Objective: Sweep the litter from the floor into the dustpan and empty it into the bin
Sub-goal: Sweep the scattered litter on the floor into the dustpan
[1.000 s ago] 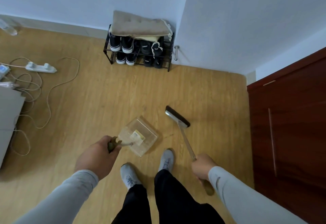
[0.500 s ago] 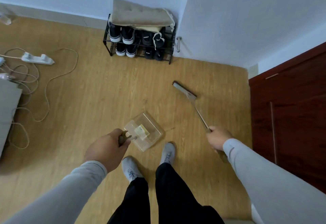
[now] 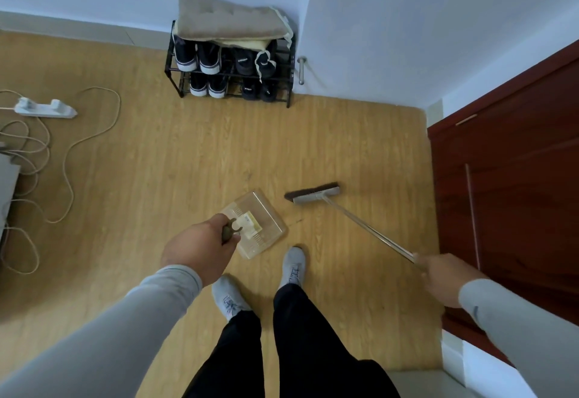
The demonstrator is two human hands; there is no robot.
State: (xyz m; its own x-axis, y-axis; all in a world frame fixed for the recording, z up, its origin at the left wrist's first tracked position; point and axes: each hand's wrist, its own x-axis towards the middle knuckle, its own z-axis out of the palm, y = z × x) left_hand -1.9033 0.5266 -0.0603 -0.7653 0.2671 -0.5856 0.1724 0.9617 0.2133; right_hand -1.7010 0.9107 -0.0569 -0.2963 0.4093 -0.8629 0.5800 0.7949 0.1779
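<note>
My left hand [image 3: 197,249] grips the dark handle of a clear plastic dustpan [image 3: 266,214], which sits low over the wooden floor just ahead of my feet. A small yellowish piece of litter [image 3: 250,221] lies inside the pan. My right hand [image 3: 445,275] holds the metal pole of a broom [image 3: 315,192]. The broom's grey head with dark bristles is down near the floor, just right of the dustpan's open edge and apart from it. No bin is in view.
A black shoe rack [image 3: 230,75] with several shoes and a beige cushion on top stands against the far wall. A white power strip [image 3: 44,108] and looped cables [image 3: 62,159] lie at the left. A dark red door [image 3: 507,184] fills the right side.
The broom head swung out toward the far wall, then came back down and now lies close beside the dustpan. My right hand moved outward to the right. The dustpan stayed about where it was.
</note>
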